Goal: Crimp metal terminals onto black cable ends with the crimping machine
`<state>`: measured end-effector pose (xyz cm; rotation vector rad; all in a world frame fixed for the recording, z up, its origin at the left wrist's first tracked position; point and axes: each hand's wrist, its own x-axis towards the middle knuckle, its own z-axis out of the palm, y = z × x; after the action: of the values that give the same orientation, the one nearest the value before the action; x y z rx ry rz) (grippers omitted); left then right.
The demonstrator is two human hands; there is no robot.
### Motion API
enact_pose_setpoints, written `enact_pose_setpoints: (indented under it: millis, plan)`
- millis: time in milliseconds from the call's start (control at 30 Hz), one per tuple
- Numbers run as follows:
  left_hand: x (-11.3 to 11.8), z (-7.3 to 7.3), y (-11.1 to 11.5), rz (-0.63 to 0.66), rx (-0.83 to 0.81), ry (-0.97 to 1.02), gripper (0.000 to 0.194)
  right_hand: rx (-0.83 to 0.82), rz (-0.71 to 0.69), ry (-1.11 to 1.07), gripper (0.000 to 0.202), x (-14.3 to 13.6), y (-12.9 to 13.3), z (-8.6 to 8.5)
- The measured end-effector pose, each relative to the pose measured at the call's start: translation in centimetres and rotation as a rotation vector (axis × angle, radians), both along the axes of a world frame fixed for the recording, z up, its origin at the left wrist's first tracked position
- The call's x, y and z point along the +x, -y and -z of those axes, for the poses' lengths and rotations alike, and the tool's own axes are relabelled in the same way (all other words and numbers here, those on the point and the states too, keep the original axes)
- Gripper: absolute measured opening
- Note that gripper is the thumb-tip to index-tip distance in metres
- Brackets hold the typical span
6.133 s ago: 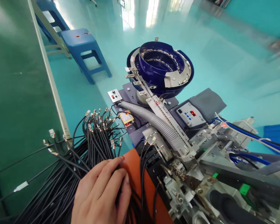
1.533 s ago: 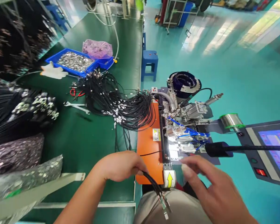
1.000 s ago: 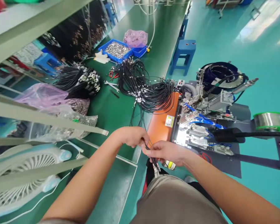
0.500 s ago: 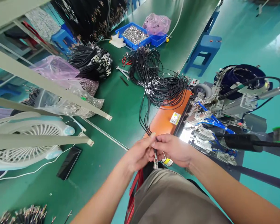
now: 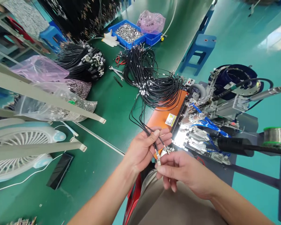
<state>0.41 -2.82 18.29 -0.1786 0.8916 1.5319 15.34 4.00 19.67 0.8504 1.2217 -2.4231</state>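
Note:
Several thin black cables (image 5: 140, 120) run from the large cable pile (image 5: 147, 75) down into my left hand (image 5: 146, 145). The left thumb presses them against the palm, and the other fingers stretch out beneath. Silver metal connectors (image 5: 158, 158) hang at the cable ends below that palm. My right hand (image 5: 178, 170) is just below and to the right, its thumb and index finger at a connector. One cable end leans off to the right, above the right index finger.
An orange machine (image 5: 170, 104) with metal parts and blue tubes stands at the right. Wrenches (image 5: 117, 72), red pliers (image 5: 120, 61), a blue tray (image 5: 144, 39) of metal pieces, a phone (image 5: 60, 171) and a fan (image 5: 25, 147) lie around the green table (image 5: 100, 162). A shelf frame juts in from the left.
My left hand has opened out under the cables. My right hand has moved down and right to the connectors, which have spread apart. The whole view has shifted slightly.

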Motion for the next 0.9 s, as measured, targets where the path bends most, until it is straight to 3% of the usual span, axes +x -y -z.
enact_pose_setpoints:
  millis: [233, 533, 900]
  plan:
    - [-0.5, -0.8, -0.8, 0.038, -0.011, 0.007, 0.018, -0.022, 0.144, -0.012, 0.030, 0.8, -0.8, 0.1]
    - [-0.8, -1.0, -0.9, 0.054, -0.004, -0.027, 0.016, 0.008, 0.160, -0.037, 0.031, 0.8, -1.2, 0.1]
    - [-1.2, -1.0, -0.4, 0.064, -0.024, -0.051, 0.024, 0.196, 0.121, -0.030, 0.035, 0.5, -0.9, -0.5]
